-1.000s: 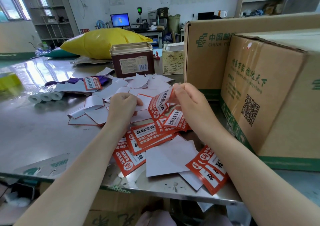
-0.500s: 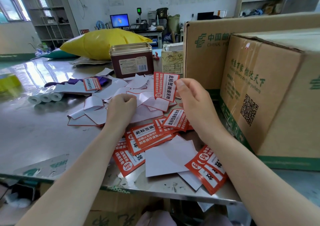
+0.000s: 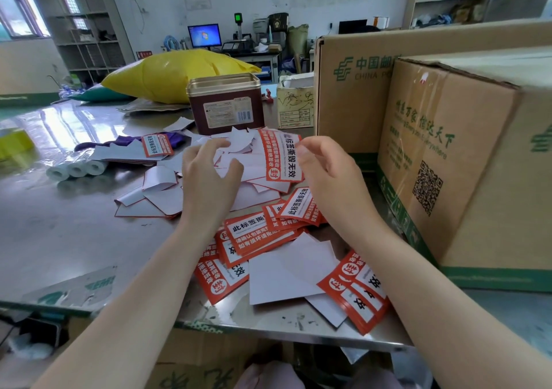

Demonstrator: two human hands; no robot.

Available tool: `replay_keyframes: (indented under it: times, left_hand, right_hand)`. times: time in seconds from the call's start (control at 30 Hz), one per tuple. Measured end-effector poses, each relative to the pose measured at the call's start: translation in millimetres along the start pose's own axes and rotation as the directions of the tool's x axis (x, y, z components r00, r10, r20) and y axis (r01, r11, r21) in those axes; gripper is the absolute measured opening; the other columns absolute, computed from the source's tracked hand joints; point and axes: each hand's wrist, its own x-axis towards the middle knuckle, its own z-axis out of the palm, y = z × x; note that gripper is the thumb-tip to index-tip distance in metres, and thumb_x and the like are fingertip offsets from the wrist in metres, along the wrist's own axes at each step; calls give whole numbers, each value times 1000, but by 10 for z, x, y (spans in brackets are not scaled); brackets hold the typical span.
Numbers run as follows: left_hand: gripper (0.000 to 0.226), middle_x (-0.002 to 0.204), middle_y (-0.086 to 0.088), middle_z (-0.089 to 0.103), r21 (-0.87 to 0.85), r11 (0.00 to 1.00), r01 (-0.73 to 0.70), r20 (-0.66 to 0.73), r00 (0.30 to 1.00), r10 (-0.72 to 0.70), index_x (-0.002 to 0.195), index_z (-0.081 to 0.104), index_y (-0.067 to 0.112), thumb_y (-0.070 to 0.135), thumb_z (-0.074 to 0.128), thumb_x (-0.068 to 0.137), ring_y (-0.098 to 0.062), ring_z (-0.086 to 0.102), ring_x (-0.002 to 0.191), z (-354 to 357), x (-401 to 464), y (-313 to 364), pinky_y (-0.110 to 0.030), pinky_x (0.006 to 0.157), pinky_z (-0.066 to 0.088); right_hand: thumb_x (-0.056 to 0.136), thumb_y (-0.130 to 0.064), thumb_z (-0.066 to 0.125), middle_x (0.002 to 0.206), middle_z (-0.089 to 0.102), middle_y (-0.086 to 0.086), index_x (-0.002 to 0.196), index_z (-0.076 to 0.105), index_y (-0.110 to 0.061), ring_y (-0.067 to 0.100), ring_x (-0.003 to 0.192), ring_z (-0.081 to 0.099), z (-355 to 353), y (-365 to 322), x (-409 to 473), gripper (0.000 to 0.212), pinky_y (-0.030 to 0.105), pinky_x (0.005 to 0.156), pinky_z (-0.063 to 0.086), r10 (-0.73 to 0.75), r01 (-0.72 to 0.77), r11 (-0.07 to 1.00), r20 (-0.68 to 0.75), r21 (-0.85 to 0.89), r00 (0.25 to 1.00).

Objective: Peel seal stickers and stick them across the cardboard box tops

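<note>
Sticker (image 3: 280, 155): red/white seal, hanging upright off my R fingertips, above the table's paper pile, 12 o'clock from me.
R hand (image 3: 325, 173): pinching sticker's top edge w/ thumb + fingers.
L hand (image 3: 206, 176): fingers spread loose over white backing scraps (image 3: 161, 191), gripping nothing.
Unpeeled stickers (image 3: 254, 236): heap at 6 o'clock of hands.
Boxes (image 3: 466, 161): 3 o'clock, on steel table (image 3: 59, 233).
Tin (image 3: 225, 105): 12 o'clock, behind pile.

Your left hand (image 3: 209, 176) and right hand (image 3: 325, 176): bare, no gloves, rings or watch in sight. Both forearms uncovered right down to the frame's bottom edge; no sleeve shows. Fingernails short, unpainted where visible. Pinkish fabric at bottom centre, unclear what.
</note>
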Motion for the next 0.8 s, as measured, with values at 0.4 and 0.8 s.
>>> replay_keyframes:
  times: [0.4, 0.8]
  left_hand:
    - [9, 103, 6, 51, -41, 923, -383, -7, 924, 383, 92, 69, 17, 19, 67, 83, -2, 42, 96, 28, -48, 38, 3, 80, 27]
    - [18, 104, -3, 58, -29, 922, -386, -43, 922, 385, 100, 71, 13, 21, 62, 87, -8, 45, 98, 51, -59, 50, -14, 80, 36]
  right_hand:
    - [96, -22, 43, 130, 51, -4, 106, 60, -17, -6, 106, 35, 61, -3, -37, 20, -4, 76, 18, -179, 191, 950, 71, -248, 981]
    - [92, -11, 47, 124, 45, -8, 97, 44, -28, -5, 104, 35, 59, -26, -55, 18, -9, 70, 26, -187, 186, 968, 10, -167, 982]
